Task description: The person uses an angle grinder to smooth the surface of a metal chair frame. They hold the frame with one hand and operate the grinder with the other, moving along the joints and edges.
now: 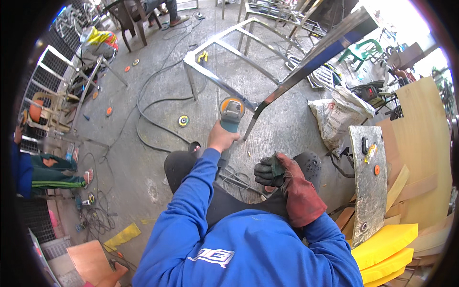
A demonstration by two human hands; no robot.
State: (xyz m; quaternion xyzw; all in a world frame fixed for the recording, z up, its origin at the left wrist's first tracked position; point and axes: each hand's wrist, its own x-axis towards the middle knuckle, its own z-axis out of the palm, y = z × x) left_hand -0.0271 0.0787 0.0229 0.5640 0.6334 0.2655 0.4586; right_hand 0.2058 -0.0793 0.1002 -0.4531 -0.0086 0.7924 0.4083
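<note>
My bare left hand (pixel 222 137) is wrapped round the teal body of an angle grinder (pixel 231 115) with an orange head. The grinder is beside the lower corner of a shiny metal frame (pixel 268 101), whose long bar rises to the upper right; contact cannot be made out. My right hand (pixel 282 174) wears a work glove with dark green-grey fingers and a red leather cuff. It rests near my right knee with the fingers curled in, and what they hold, if anything, is hidden.
Cables (pixel 148 100) loop over the concrete floor around a loose disc (pixel 183 120). On the right are a white sack (pixel 340 115), a worn board (pixel 367 191), plywood (pixel 423 143) and yellow pads (pixel 387 246). Another person's legs (pixel 57 174) show at left.
</note>
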